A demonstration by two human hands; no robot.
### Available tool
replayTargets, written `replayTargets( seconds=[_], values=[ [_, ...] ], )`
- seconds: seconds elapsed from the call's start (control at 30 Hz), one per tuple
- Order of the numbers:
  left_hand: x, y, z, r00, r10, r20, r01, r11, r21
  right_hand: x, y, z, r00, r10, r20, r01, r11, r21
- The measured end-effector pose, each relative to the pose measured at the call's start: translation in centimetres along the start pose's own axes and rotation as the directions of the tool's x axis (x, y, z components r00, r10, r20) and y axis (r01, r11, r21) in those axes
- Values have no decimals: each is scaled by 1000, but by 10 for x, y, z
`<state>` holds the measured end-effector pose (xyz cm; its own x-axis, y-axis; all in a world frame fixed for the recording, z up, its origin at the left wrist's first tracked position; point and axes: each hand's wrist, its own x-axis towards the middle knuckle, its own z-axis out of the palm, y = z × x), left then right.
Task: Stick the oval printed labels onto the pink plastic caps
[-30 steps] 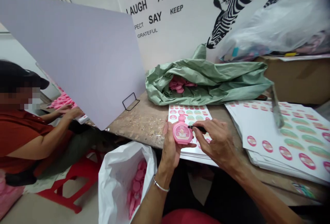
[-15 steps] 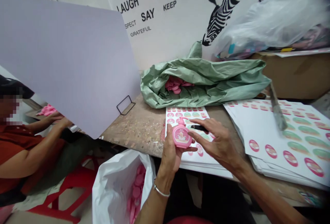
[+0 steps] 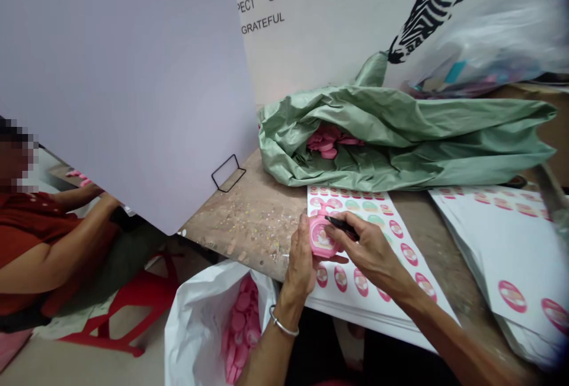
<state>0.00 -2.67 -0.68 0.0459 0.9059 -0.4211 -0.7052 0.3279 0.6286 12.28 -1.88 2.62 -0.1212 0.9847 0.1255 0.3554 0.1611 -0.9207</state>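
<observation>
A small pink pump bottle (image 3: 322,239) with an oval picture sticker on its front is held upright by my left hand (image 3: 302,258), which is closed around its side and base. My right hand (image 3: 362,243) grips a slim black tool (image 3: 344,227) whose exact kind I cannot make out. The fingertips of that hand touch the bottle's face, partly covering the sticker. Under both hands lies a sheet of round and oval stickers (image 3: 371,282), pink and green, on top of other sheets.
Behind the sheets lies a green bag (image 3: 444,137) with pink pieces (image 3: 328,140) inside. A white sack (image 3: 195,315) of pink parts stands below the table edge (image 3: 249,220). More sticker sheets (image 3: 484,255) lie right. Left, a white board (image 3: 146,89) partly hides a seated person (image 3: 53,243).
My right fingers have come in onto the bottle's face, with the black tool now against its upper part. The view has shifted, showing more of the sticker sheet.
</observation>
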Motion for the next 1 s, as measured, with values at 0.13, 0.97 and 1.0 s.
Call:
replayTargets(
  seconds=[0.13,0.97,1.0],
  values=[
    [1,7,-5,996,-14,92,8,998,70,6,-7,-3,991,88,103,-103,982,157],
    [3,-28,29,985,-123,122,116,991,64,-4,31,-41,998,51,-33,-45,987,157],
    [4,-28,29,986,-119,118,113,992,59,-4,32,-40,998,55,-34,-49,986,161]
  ],
)
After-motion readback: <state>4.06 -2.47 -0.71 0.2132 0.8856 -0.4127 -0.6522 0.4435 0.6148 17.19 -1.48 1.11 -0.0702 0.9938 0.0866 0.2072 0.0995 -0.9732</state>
